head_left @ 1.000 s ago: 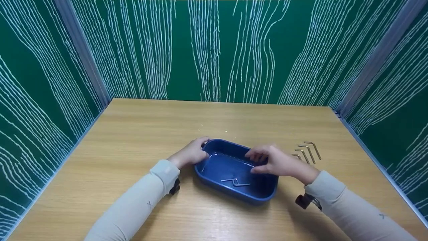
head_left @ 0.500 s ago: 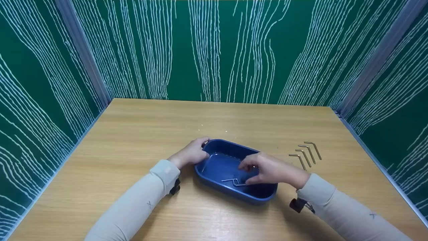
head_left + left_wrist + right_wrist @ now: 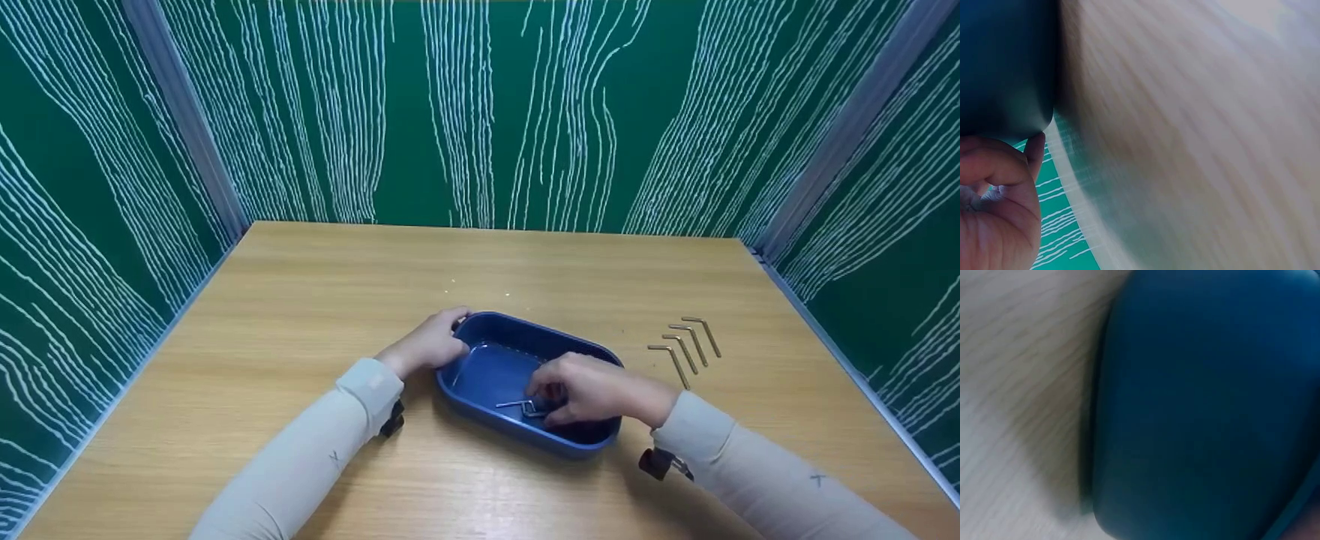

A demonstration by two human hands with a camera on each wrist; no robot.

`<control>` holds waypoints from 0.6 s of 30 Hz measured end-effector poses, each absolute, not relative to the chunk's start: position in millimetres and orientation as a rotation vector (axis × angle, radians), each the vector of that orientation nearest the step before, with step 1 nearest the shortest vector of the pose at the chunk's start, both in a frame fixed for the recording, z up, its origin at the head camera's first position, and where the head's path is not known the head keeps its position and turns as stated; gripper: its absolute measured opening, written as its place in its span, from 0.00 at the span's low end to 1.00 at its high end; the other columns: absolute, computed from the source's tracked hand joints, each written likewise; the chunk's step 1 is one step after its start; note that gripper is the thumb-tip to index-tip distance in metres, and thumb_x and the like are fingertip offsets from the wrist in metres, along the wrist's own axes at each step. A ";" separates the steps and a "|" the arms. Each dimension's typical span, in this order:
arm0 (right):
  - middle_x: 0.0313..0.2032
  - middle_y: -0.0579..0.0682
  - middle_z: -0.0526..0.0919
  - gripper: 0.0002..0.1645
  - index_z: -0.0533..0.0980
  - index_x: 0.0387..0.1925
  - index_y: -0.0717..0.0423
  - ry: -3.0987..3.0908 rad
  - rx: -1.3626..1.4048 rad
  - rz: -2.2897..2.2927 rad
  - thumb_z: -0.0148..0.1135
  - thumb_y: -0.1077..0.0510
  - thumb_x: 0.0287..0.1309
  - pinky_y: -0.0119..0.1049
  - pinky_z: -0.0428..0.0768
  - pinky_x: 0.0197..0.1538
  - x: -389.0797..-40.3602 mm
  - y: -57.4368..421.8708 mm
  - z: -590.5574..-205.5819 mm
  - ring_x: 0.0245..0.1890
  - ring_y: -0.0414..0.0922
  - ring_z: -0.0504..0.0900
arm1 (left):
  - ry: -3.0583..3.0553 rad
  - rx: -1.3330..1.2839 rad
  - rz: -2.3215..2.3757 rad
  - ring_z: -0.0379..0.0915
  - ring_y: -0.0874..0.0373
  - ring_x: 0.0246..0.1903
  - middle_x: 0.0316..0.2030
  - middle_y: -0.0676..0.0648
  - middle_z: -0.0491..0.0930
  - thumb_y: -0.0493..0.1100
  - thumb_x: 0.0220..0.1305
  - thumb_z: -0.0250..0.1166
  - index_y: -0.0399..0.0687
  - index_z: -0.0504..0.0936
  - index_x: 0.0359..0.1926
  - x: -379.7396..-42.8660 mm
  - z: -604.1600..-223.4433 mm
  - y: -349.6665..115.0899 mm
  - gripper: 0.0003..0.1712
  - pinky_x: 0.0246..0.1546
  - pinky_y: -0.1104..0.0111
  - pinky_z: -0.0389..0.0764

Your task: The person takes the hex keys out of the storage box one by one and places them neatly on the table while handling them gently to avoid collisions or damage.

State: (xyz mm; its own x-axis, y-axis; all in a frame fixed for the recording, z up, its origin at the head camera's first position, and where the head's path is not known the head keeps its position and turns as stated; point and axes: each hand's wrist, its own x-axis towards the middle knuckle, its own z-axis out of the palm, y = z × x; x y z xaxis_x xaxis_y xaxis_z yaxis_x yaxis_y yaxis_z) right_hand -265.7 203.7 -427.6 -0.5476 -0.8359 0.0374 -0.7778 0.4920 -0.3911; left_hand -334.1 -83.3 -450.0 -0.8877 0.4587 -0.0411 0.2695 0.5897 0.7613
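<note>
A deep blue oblong tub (image 3: 487, 375) with rounded ends sits on the table. My left hand (image 3: 431, 341) grips its left end, thumb inside the rim and fingers outside; in the left wrist view, curled fingers (image 3: 994, 166) lie against the tub's outer wall (image 3: 1005, 67). My right hand (image 3: 585, 386) reaches down into the tub, thumb and bent fingers parted about the right end of the silver L-shaped hex keys (image 3: 514, 405) on its floor. Some fingertips are hidden. In the right wrist view, the tub's wall (image 3: 1196, 405) hides nearly all of that hand.
Several brass-coloured L-shaped hex keys (image 3: 679, 356) lie in a slanting row on the table, right of the tub. Tiny pale specks dot the wooden tabletop (image 3: 360, 277) behind it. Green walls (image 3: 525, 112) with white wavy lines enclose the table.
My right hand has moved down and left, from over the tub's right side to the silver hex keys on its floor. The left hand and the tub stay where they were.
</note>
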 end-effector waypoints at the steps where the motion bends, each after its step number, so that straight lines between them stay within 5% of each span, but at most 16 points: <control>1: 0.36 0.49 0.91 0.17 0.87 0.48 0.57 2.564 -1.408 -0.545 0.82 0.61 0.56 0.28 0.82 0.39 -265.7 203.0 -428.4 0.34 0.38 0.85 | 2.584 0.600 1.179 0.78 0.42 0.63 0.65 0.36 0.82 0.31 0.62 0.61 0.43 0.76 0.71 -334.1 -450.1 -83.4 0.34 0.66 0.46 0.82; 18: 0.36 0.46 0.90 0.16 0.88 0.47 0.53 2.548 -1.268 -0.385 0.78 0.66 0.58 0.29 0.81 0.38 -263.0 192.1 -434.3 0.33 0.35 0.81 | 2.576 0.602 1.179 0.78 0.41 0.65 0.67 0.35 0.81 0.31 0.62 0.61 0.44 0.76 0.72 -335.2 -450.8 -83.6 0.34 0.67 0.46 0.81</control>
